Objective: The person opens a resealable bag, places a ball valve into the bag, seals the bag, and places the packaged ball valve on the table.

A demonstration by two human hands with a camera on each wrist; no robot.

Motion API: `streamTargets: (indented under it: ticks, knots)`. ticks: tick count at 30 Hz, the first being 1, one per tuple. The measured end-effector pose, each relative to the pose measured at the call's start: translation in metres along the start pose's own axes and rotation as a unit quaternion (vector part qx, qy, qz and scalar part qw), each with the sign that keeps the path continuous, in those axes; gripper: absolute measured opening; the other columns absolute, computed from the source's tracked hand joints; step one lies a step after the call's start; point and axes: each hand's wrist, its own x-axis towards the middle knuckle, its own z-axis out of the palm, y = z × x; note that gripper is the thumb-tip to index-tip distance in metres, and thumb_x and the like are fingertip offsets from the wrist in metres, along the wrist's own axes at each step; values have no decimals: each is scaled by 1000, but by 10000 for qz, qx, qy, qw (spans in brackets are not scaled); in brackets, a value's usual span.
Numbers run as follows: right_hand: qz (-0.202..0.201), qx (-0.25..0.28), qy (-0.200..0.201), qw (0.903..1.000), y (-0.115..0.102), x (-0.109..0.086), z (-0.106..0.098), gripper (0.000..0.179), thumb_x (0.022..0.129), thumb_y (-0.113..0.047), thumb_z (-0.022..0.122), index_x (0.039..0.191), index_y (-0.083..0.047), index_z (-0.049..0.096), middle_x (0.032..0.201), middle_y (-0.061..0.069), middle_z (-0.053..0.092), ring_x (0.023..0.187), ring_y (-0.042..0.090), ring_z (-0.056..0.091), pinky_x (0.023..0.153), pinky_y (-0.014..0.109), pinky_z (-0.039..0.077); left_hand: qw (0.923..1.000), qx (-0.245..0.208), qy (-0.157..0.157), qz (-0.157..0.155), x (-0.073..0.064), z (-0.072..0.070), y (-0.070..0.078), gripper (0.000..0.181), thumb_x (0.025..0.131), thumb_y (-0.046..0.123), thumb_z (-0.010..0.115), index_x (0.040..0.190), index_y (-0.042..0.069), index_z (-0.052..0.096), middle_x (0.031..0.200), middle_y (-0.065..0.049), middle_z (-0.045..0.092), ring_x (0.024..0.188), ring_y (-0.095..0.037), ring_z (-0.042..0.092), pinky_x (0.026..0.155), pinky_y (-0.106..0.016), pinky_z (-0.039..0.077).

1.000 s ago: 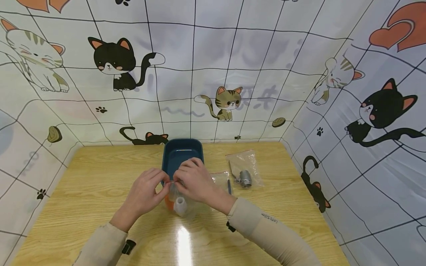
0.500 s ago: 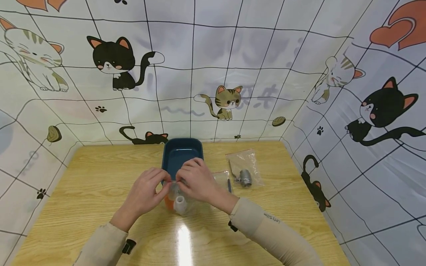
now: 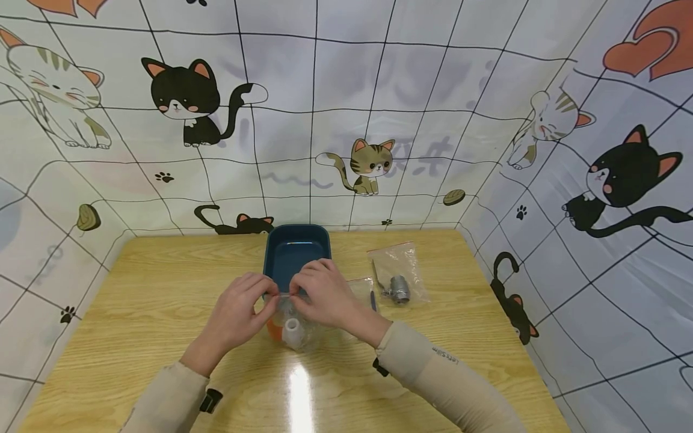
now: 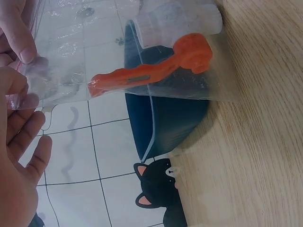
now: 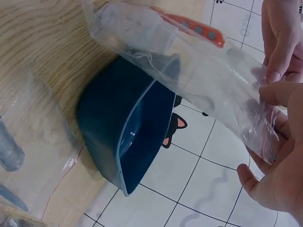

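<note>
A clear zip bag (image 4: 61, 85) hangs from both hands, pinched along its top edge. Inside it are an orange handle-like piece (image 4: 137, 73) with a rounded end and a white plastic cylindrical part (image 4: 180, 23). The left hand (image 3: 238, 310) pinches the left part of the bag's top edge between thumb and fingers. Close beside it, the right hand (image 3: 327, 297) pinches the same edge farther right. Just behind the bag stands a dark blue plastic bin (image 3: 296, 249), its near end hidden by the hands and bag.
On the wooden table (image 3: 178, 270), right of the bin, lies a zip bag with a grey cylindrical part (image 3: 399, 290). Another clear bag (image 3: 360, 291) with a dark slim piece lies nearer, partly behind the right forearm. Cat-patterned curtains (image 3: 292, 132) enclose the table's back and sides.
The right hand has slid slightly rightward along the bag's top edge, away from the left hand. The left hand stays nearly still, and the bag still hangs between them.
</note>
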Motion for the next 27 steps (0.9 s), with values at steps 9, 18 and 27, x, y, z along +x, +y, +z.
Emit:
streamTargets:
  ticks: [9,18,27]
  knots:
    - [43,110,-102,9999,0,-1,-3,7,94,-31,64,89,-27,66,95,-12,70,108,12,59,104,39,40,9998,-107,-183,-36,1,-1,1,10,84,18,74,87,19,65,88,9,65,86,-8,57,78,-34,49]
    - [59,187,-256,9995,4,-2,-6,5,93,-27,64,89,-26,66,95,-12,69,108,13,58,106,41,39,9999,-96,79,111,0,1,-1,13,81,12,75,84,17,64,83,10,63,79,-11,58,74,-35,49]
    - [-408,-523,111,9977,3,-2,-2,7,94,-35,64,91,-28,64,97,-14,69,111,11,59,103,37,39,9999,7,105,72,1,1,0,11,81,11,74,84,16,64,82,9,64,79,-10,58,73,-34,49]
